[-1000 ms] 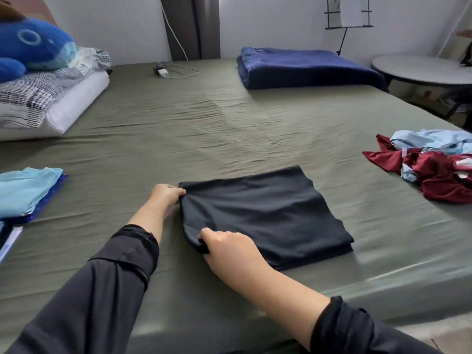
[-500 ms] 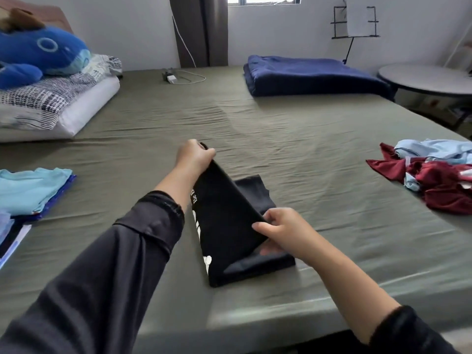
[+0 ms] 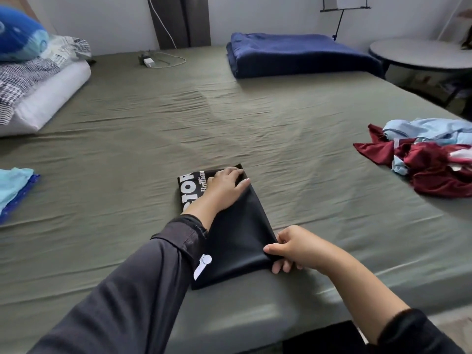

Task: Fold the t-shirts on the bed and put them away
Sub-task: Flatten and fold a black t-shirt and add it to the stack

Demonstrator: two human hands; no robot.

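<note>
A black t-shirt [image 3: 237,241] with white lettering lies folded into a narrow rectangle near the front edge of the bed [image 3: 255,118]. My left hand [image 3: 224,186] rests flat on its far end, fingers straight. My right hand [image 3: 291,251] pinches the shirt's near right corner, thumb on top and fingers underneath. A heap of unfolded shirts, dark red [image 3: 429,167] and light blue [image 3: 429,130], lies at the right edge of the bed. Folded light blue and blue shirts [image 3: 12,187] are stacked at the left edge.
A folded navy blanket [image 3: 301,53] lies at the far side of the bed. Pillows [image 3: 38,98] with a blue plush toy [image 3: 18,34] sit at the far left. A charger and cable [image 3: 158,60] lie near the wall. A round table [image 3: 421,51] stands beyond the right edge.
Both hands folded the left half of the black shirt over to the right. It is now half as wide, with white lettering showing, and my left hand has laid flat on it.
</note>
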